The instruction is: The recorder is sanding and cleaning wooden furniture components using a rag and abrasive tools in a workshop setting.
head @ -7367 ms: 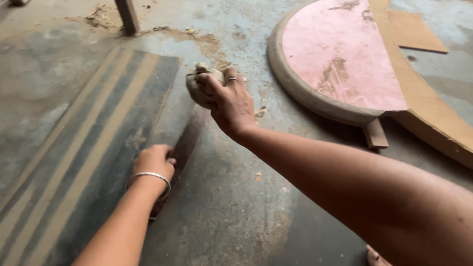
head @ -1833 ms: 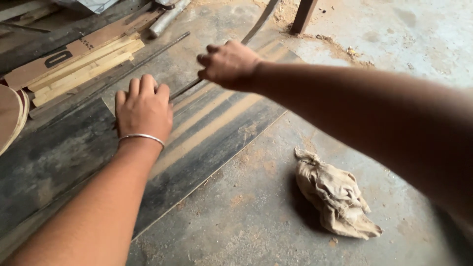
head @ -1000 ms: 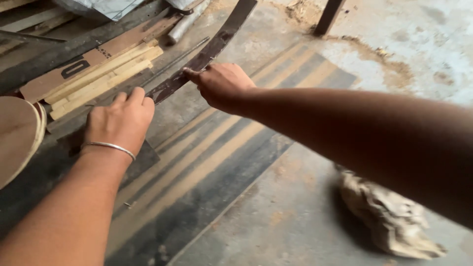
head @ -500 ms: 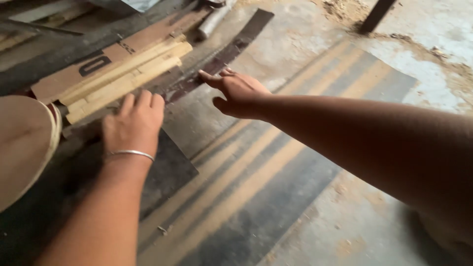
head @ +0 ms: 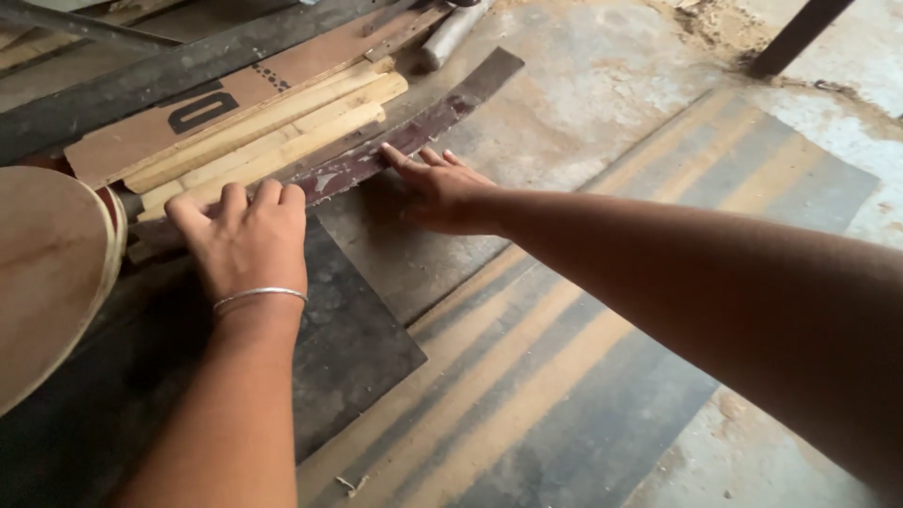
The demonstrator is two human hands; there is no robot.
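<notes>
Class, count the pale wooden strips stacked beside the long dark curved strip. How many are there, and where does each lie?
3 can be told apart: the upper strip, the middle strip and the lowest strip, next to the dark curved strip. Others may be hidden beneath them or behind the left hand.

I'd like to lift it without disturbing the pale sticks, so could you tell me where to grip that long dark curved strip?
Probably the dark curved strip at its bare far end, from the right: it lies flat, sticks crowd its left.

Dull, worn dark strip (head: pixel 414 141) at eleven o'clock; pale raw wooden slats (head: pixel 273 132); dusty striped board (head: pixel 583 357); rough concrete floor (head: pixel 602 85).
</notes>
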